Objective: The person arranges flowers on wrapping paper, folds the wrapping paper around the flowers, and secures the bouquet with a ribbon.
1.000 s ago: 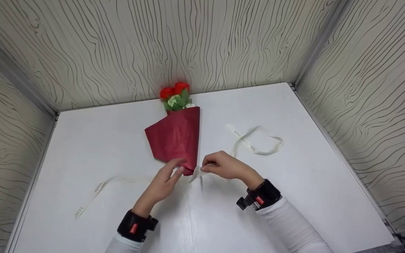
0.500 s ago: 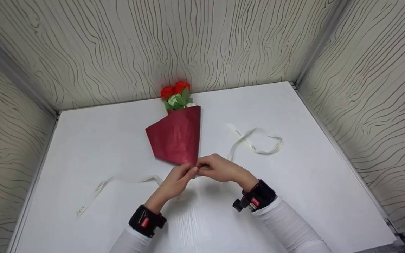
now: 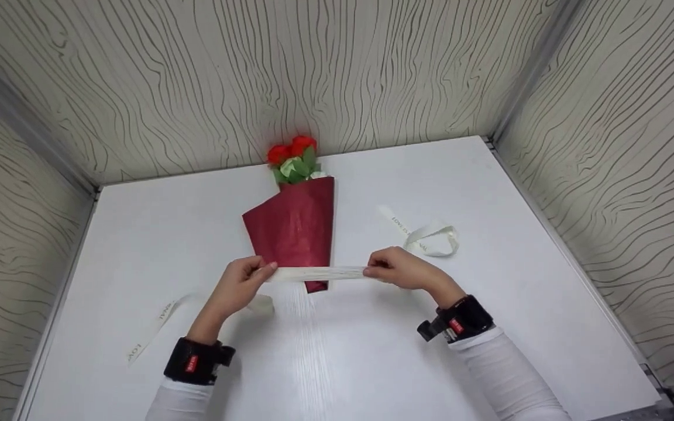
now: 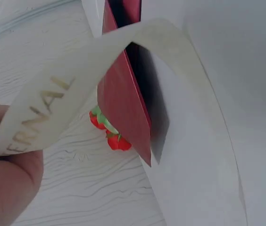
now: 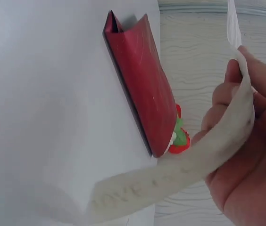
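Note:
A bouquet wrapped in dark red paper (image 3: 293, 225) lies on the white table, its red roses (image 3: 291, 149) toward the back wall. A cream ribbon (image 3: 319, 273) with printed letters is stretched level across the lower part of the wrapping, raised above it. My left hand (image 3: 237, 287) pinches the ribbon left of the bouquet, and my right hand (image 3: 404, 270) pinches it on the right. From the left hand, lettered ribbon (image 4: 43, 108) arches down toward the table in the left wrist view. Another length of ribbon (image 5: 170, 179) drops from the right palm in the right wrist view.
The ribbon's left tail (image 3: 161, 321) trails over the table (image 3: 155, 234) at the left. Its right tail (image 3: 439, 240) lies looped at the right. Wood-grain patterned panels (image 3: 226, 76) enclose the back and both sides.
My hands came together at the bouquet's lower end, then moved apart, pulling the ribbon taut between them. The right loop has shrunk. The bouquet has stayed almost in place.

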Demonstrator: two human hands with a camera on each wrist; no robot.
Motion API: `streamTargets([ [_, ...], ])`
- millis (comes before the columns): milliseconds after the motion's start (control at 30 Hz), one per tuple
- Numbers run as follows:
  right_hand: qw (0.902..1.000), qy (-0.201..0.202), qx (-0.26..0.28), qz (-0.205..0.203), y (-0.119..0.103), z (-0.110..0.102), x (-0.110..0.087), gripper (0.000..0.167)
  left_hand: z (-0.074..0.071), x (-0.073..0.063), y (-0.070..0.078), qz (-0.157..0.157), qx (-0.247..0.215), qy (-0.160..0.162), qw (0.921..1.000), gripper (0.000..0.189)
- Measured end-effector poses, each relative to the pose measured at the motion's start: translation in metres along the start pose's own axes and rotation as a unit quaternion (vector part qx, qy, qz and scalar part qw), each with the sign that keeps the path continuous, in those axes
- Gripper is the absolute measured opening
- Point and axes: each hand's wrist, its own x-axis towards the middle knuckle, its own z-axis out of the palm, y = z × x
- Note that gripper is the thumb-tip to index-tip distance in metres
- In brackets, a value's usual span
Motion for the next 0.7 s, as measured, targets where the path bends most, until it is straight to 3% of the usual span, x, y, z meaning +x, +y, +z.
streamTargets([
  [167,0.9978,-0.015,0.064,0.009,0.01,-0.017,-0.011,0.026,-0.021,-0.003,-0.004,-0.023,0.017,0.01,0.9995,0.034],
  [367,0.9936,0.018,0.105,0.038,0.025,-0.039,-0.024,0.03,-0.049,-0.011,-0.016,-0.064,0.004,0.052,0.9966,0.037],
  [533,0.9909,0.068,0.084,0.08,0.042,-0.061,-0.04,0.026,-0.076,-0.023,-0.026,-0.104,0.008,0.08,0.9913,0.04],
  [700,0.9862,0.116,0.047,0.109,0.057,-0.083,-0.055,0.027,-0.102,-0.035,-0.039,-0.121,0.006,0.091,0.9885,0.042],
])
